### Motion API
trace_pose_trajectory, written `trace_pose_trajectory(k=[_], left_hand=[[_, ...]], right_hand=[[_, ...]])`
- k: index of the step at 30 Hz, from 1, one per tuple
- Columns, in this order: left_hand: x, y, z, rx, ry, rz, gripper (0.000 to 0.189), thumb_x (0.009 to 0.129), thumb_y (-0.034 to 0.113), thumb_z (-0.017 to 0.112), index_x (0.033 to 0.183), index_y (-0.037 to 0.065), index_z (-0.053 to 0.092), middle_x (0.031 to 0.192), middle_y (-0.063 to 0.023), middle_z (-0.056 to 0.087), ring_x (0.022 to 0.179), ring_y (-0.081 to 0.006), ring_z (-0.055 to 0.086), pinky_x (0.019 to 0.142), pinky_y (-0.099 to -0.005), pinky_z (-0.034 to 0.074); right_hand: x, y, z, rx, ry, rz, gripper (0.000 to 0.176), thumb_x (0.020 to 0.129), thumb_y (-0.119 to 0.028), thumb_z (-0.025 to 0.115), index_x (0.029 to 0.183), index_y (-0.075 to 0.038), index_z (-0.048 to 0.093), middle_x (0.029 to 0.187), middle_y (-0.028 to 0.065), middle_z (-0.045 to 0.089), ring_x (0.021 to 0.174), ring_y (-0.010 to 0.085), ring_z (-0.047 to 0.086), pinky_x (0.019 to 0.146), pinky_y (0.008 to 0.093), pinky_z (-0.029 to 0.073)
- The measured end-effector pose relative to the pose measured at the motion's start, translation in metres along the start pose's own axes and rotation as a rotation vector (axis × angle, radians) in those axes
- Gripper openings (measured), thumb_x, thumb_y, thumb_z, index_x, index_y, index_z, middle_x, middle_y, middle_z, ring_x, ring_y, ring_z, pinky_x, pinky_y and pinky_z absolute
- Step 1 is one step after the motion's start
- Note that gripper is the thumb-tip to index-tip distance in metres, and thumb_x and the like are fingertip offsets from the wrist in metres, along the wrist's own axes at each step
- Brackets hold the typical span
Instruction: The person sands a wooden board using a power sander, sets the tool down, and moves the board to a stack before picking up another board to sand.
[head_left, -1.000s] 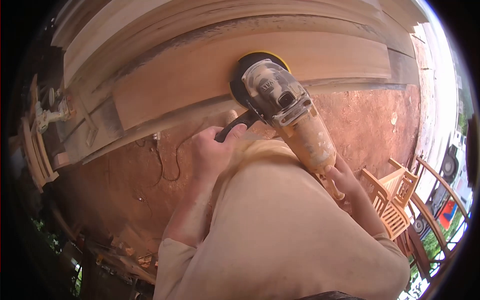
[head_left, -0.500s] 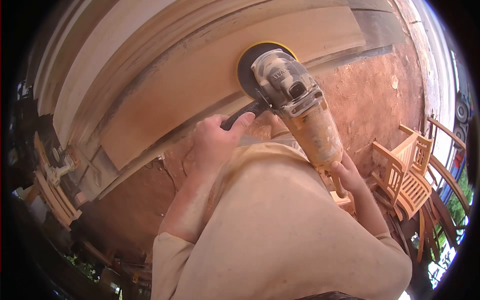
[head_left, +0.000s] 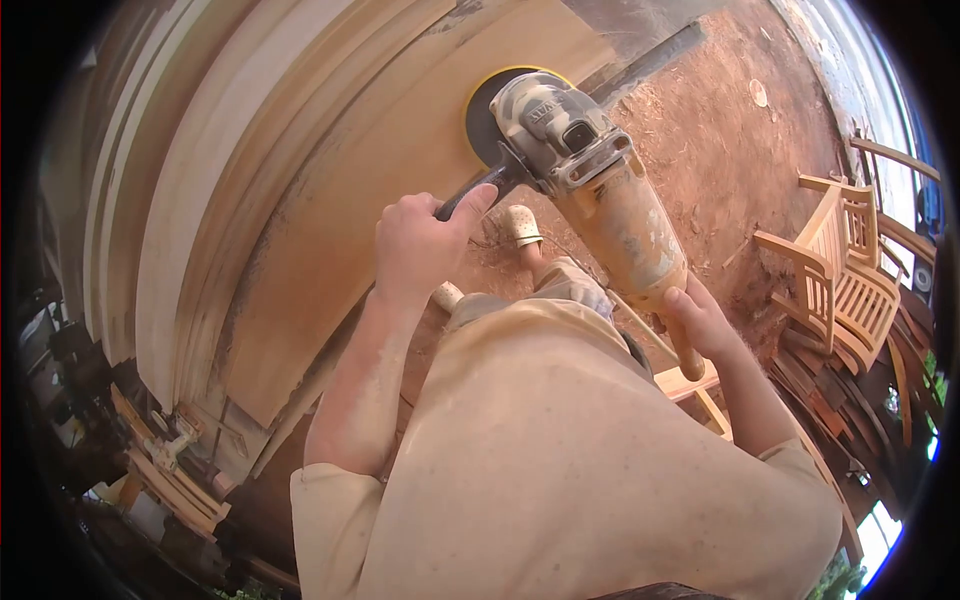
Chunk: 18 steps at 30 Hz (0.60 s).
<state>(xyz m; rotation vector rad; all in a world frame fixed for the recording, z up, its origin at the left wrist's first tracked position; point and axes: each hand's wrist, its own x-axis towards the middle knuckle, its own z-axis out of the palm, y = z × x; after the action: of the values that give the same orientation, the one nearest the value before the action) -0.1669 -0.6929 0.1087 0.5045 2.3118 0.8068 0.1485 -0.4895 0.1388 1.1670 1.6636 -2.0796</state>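
Note:
My left hand (head_left: 422, 245) is wrapped round the black side handle (head_left: 480, 190) of a dusty disc sander (head_left: 610, 220). My right hand (head_left: 705, 318) grips the rear end of its body. The sander's round pad (head_left: 485, 120), dark with a yellow rim, lies over a wide, flat wooden board (head_left: 330, 250) near its right edge. The tool's head hides part of the pad, and its contact with the wood cannot be made out.
More long boards (head_left: 190, 190) lie beyond the wide one. Reddish, shaving-strewn ground (head_left: 700, 150) spreads to the right, with a slatted wooden chair (head_left: 835, 265) and a pile of wood strips (head_left: 850, 400). A clamp (head_left: 180, 440) sits at lower left. My shoe (head_left: 522, 225) shows below the sander.
The view has turned, so the boards slope more steeply and the chair sits higher. The sander appears slightly further up, nearer the board's right edge. My feet have come into sight. Both hands keep their hold.

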Motion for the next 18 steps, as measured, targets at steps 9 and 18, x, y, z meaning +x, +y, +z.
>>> trace_pose_trajectory(k=[9,18], left_hand=[[0.067,0.068,0.016,0.111,-0.110,0.095,0.074,0.086,0.065,0.075,0.070,-0.008,0.072,0.059,-0.0140,0.065,0.056,-0.0207,0.063,0.056,-0.0382,0.050],[0.128,0.094,0.034,0.100,-0.095,0.308,0.076,0.082,0.070,0.076,0.056,0.001,0.058,0.052,-0.0059,0.051,0.050,-0.0167,0.049,0.050,-0.0369,0.041]], right_hand=[[0.003,-0.020,-0.031,0.074,0.177,0.069,0.066,0.099,-0.054,0.060,0.139,-0.002,0.049,0.102,0.0054,0.059,0.082,0.0136,0.057,0.072,0.0315,0.049],[0.017,-0.024,-0.045,0.120,0.237,0.077,0.059,0.102,-0.057,0.056,0.128,-0.004,0.053,0.093,0.0052,0.059,0.076,0.0133,0.058,0.068,0.0314,0.050]])
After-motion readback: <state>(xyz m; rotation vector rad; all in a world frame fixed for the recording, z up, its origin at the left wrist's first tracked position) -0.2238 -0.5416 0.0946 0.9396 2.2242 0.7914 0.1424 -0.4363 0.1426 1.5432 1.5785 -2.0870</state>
